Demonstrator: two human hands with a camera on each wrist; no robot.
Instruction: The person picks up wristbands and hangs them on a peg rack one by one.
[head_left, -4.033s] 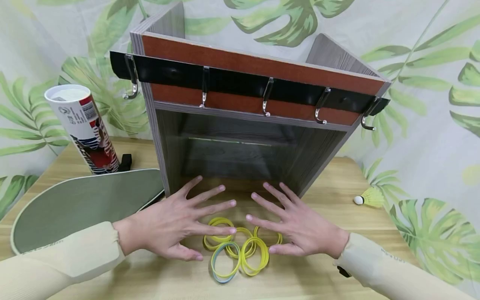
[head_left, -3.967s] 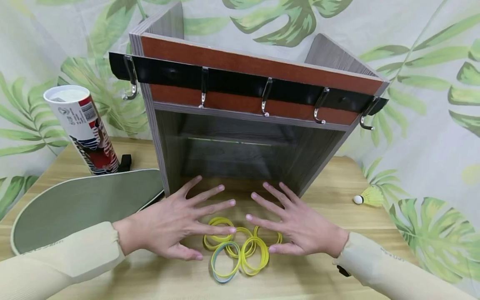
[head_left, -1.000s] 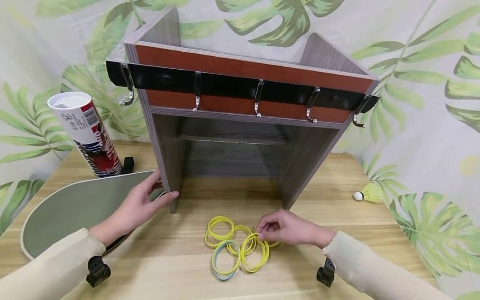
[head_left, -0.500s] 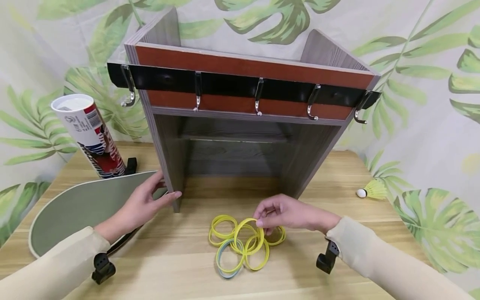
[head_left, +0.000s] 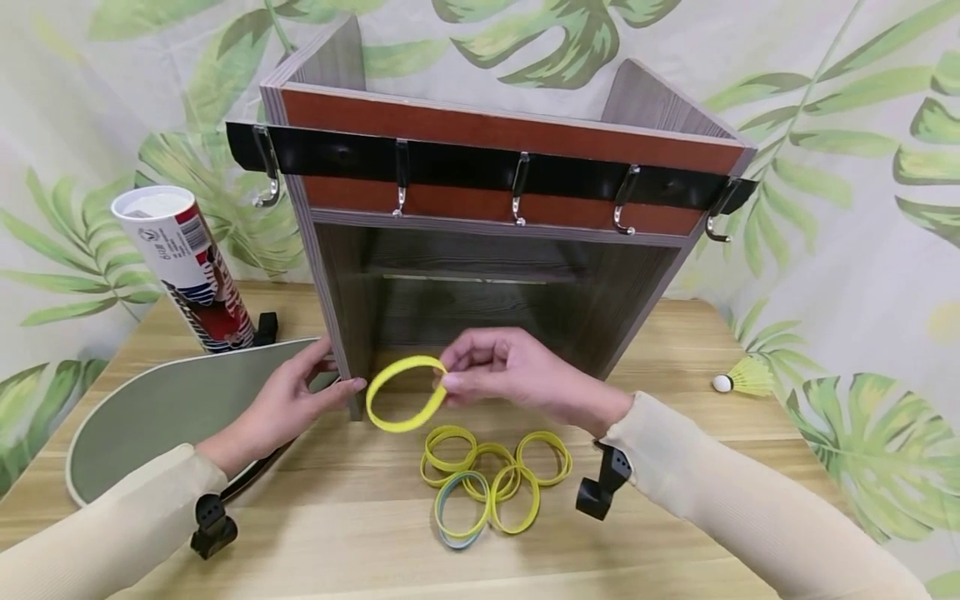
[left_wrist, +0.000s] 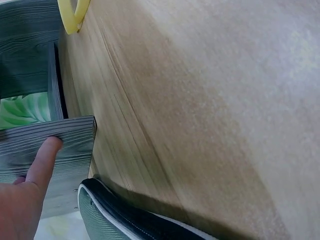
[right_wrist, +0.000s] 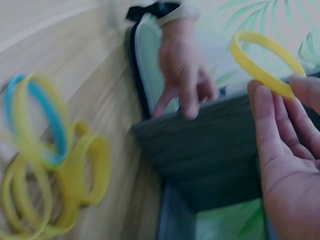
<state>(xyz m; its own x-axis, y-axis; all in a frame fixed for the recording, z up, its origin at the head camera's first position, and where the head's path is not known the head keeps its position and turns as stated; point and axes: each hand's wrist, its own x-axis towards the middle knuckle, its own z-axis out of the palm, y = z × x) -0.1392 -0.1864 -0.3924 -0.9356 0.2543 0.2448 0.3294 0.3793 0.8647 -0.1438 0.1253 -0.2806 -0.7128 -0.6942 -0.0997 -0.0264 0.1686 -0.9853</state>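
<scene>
My right hand [head_left: 517, 375] pinches a yellow wristband [head_left: 397, 426] between thumb and fingers, raised above the table before the opening of a grey wooden shelf unit [head_left: 510, 117]. In the right wrist view the wristband [right_wrist: 262, 77] hangs free beyond the fingertips. My left hand [head_left: 288, 408] grips the front edge of the unit's left side panel, thumb on the edge and fingers along the outer side. A black hook rail [head_left: 465, 169] with several metal hooks crosses the unit's red front. On the table lie several yellow wristbands [head_left: 537, 504] and a blue-and-yellow wristband [head_left: 459, 545], partly overlapping.
A green flat case [head_left: 165, 425] with a pale rim lies left of the unit, under my left forearm. Behind it stands a printed shuttlecock tube [head_left: 195, 275] beside a small black object [head_left: 266, 327]. A yellow shuttlecock [head_left: 746, 379] rests near the table's right edge.
My hands were spread over the wristbands; the left then took hold of the side panel. The right picked a yellow wristband from the pile, lifted it and moved left.
</scene>
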